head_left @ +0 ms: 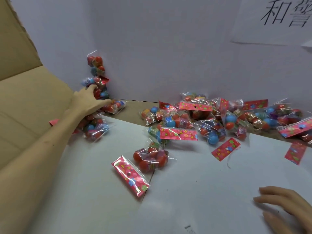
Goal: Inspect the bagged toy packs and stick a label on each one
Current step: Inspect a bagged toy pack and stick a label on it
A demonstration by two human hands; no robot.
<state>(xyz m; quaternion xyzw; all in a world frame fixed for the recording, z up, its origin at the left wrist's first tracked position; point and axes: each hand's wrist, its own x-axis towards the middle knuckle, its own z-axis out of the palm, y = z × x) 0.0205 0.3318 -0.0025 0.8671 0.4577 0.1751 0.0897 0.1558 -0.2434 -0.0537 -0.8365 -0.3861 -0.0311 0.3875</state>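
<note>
Two bare hands are being held well apart over the work surface. The left hand is being stretched forward at the end of a bare forearm and is being laid against a leaning stack of bagged toy packs. Its thumb is being raised against one red-filled bag and its fingers are being extended over another bag lying low by the wall. Whether any bag is actually being gripped cannot be told, as the picture is blurred there. The right hand is being rested at the lower right, holding nothing, its fingers being held loosely bent and spread on the white table covering. Just below the left wrist, another pack is being partly covered by the forearm. Between the hands, a single pack of red capsules is being displayed on the covering, its pink flowered header card being pointed toward the viewer. Farther right, a loose pile of packs, filled with red and blue capsules, is being backed by the white wall. A cardboard box flap is being shown at the left, and a sheet with handwritten characters at the upper right.
</note>
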